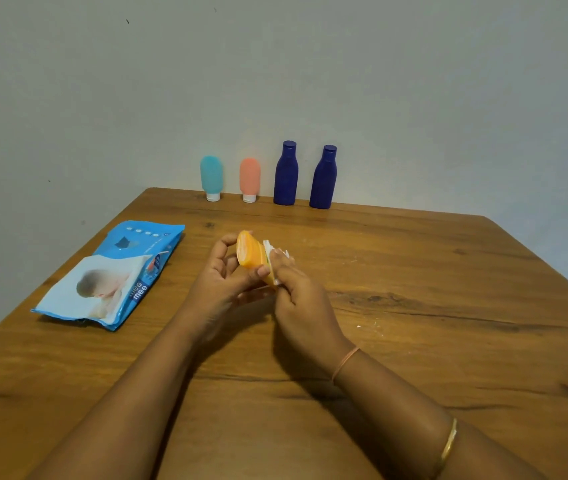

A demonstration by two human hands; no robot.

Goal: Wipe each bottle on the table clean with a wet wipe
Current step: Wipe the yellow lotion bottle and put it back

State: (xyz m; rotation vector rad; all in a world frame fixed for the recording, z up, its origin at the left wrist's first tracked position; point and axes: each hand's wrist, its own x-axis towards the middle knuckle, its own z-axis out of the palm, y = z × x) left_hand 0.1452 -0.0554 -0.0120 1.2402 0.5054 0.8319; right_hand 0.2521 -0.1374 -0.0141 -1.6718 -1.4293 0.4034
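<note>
the left hand [227, 271] grips the orange bottle [251, 252], fingers and thumb curled round it, and holds it tilted just above the table [449, 306]. the right hand [301, 299] pinches a white wet wipe [272, 249] against the orange bottle's right side, so the wiping of this one looks under way. beyond the orange bottle stand a teal bottle [211, 176], a coral bottle [250, 178] and two dark blue bottles [286, 174] [324, 178] in a row. whether those four are already clean or still waiting cannot be told from here. left of the orange bottle lies the blue wipes pack [116, 275], its flap open. the table is brown wood grain, with a few white flecks to the orange bottle's right. a plain pale wall [414, 81] rises behind the row.
</note>
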